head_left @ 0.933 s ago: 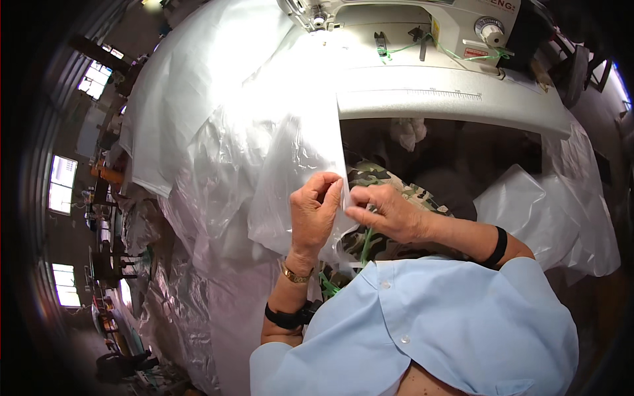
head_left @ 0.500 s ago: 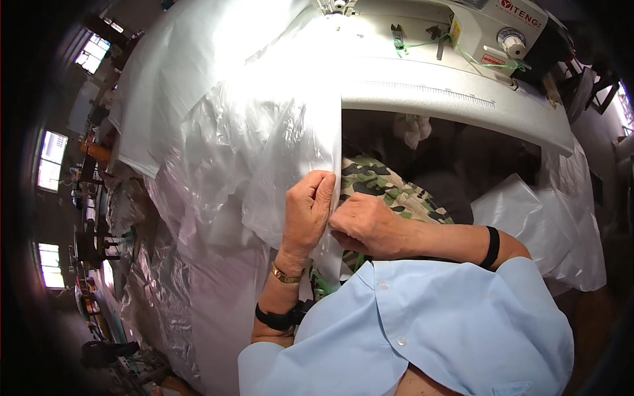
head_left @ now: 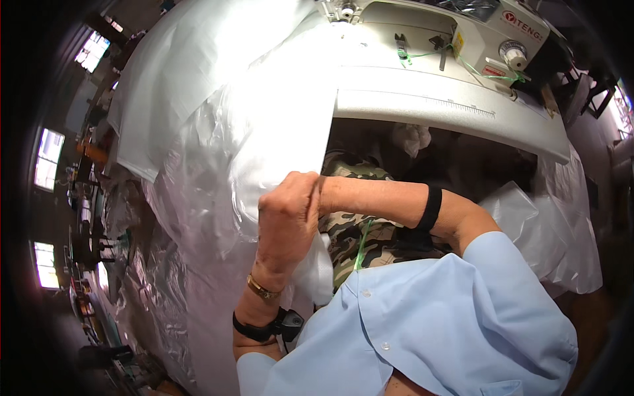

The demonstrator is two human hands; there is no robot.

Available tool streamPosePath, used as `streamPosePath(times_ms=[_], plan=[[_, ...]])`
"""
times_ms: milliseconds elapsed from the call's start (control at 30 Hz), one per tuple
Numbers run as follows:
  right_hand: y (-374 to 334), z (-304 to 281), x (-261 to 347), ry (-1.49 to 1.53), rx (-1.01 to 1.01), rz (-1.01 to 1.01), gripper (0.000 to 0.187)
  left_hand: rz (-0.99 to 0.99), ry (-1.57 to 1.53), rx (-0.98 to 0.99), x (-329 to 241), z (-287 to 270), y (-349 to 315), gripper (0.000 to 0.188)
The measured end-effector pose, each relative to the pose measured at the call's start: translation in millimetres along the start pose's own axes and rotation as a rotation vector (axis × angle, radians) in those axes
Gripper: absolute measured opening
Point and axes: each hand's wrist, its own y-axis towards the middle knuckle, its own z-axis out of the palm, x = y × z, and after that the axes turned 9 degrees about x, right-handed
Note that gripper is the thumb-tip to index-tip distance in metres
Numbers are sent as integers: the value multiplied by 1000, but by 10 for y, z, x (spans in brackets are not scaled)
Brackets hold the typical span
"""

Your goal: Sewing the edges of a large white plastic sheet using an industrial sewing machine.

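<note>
A big white translucent plastic sheet [head_left: 277,125] hangs from the sewing machine bed down over my lap, its straight right edge running down to my hands. My left hand [head_left: 285,210], wearing a gold bracelet, is closed on the sheet by this edge. My right hand [head_left: 313,190] reaches across from the right and overlaps the left one at the sheet's edge. Its fingers are hidden behind the left hand. Below the hands a fold of the plastic hangs between my left forearm and my camouflage-patterned trousers [head_left: 353,245].
The sewing machine [head_left: 489,39] stands at the top right, with a ruler-marked bed edge [head_left: 449,105] and green thread [head_left: 472,69]. More clear plastic [head_left: 561,231] hangs at the right. Crumpled plastic [head_left: 158,297] spreads down the left. A green strand [head_left: 362,245] lies over the trousers.
My right hand has moved left, from beside the left hand to overlapping it. The left hand has shifted slightly left, and the sheet's edge now slants down to the left.
</note>
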Motion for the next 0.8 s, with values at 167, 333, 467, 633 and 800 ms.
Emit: streamPosePath(times_ms=[167, 333, 467, 633, 800], plan=[[-356, -127, 131, -283, 325, 122, 17, -80, 102, 81, 128, 230, -198, 16], [-618, -1284, 498, -580, 99, 373, 14, -144, 47, 36, 164, 391, -300, 12], [-675, -1764, 122, -877, -141, 207, 21, -149, 15, 12, 135, 463, -299, 17], [-627, -1895, -311, -867, -135, 179, 23, -149, 20, 29, 112, 501, -332, 25], [-497, -1910, -400, -791, -98, 275, 20, -88, -39, -15, 97, 457, -368, 42]])
